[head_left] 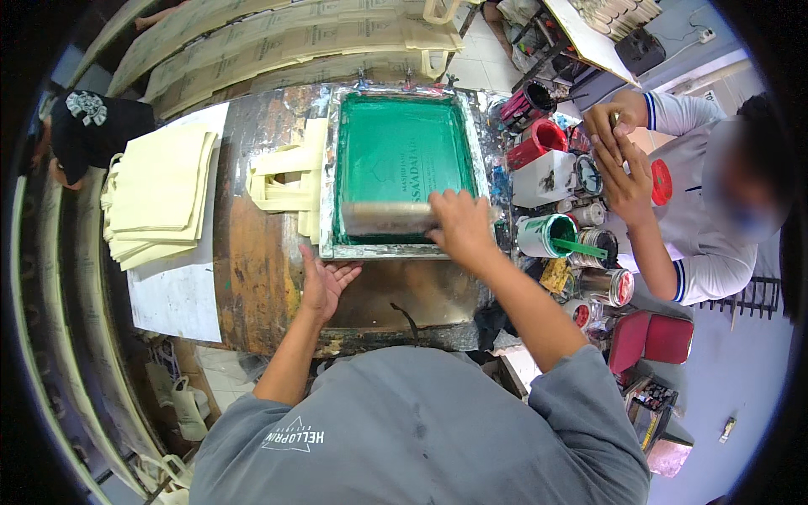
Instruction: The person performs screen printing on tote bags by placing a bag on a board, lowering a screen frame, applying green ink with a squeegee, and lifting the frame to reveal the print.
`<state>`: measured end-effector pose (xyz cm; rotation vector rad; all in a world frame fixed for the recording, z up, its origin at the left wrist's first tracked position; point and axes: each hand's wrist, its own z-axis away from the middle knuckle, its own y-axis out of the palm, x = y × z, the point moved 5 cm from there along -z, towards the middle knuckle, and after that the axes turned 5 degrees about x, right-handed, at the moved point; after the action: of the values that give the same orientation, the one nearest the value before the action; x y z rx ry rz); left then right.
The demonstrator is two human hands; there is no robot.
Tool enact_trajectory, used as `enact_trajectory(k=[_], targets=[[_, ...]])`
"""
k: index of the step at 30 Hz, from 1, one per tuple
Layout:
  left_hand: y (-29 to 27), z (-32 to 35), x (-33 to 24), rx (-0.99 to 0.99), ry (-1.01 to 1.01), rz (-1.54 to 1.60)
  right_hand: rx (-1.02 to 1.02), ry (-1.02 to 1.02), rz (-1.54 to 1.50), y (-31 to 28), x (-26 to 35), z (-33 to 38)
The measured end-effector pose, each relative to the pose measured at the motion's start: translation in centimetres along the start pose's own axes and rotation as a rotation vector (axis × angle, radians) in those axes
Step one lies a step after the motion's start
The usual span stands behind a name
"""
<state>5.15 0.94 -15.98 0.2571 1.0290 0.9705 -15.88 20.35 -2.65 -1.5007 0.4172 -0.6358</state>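
Note:
In the middle of the workbench lies a screen printing frame (329, 172) with a whitish, ink-stained rim. Green ink coats its mesh (396, 130), where dark printed lettering shows through. My right hand (463, 225) grips a squeegee (383, 217) that lies across the near part of the mesh. At the frame's near left corner is my left hand (330, 284), palm up, fingers spread and thumb raised beside the rim; I cannot tell whether it bears any weight. A cream fabric bag (313, 181) sticks out from under the frame's left side, handles outward; the rest is hidden.
Left on the bench is a stack of cream bags (164, 181). Paint pots crowd the right edge, including a white pot (536, 236) with a green stirrer (579, 248). A co-worker (690, 194) stands right; another person (97, 130) is far left. Racks of bags (278, 50) line the back.

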Motion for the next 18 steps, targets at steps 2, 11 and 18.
enact_trajectory(k=[2,11,18], targets=[[0.9,0.1,-0.3,0.016,0.019,-0.024,-0.04,0.028,0.028,1.3,0.7,1.4],[0.6,0.6,-0.4,-0.014,0.01,-0.035,-0.247,0.033,0.087,5.6,-4.1,-10.0],[-0.8,-0.1,2.0,-0.253,-0.094,0.135,-0.036,0.005,0.066,5.7,-9.7,-23.1]])
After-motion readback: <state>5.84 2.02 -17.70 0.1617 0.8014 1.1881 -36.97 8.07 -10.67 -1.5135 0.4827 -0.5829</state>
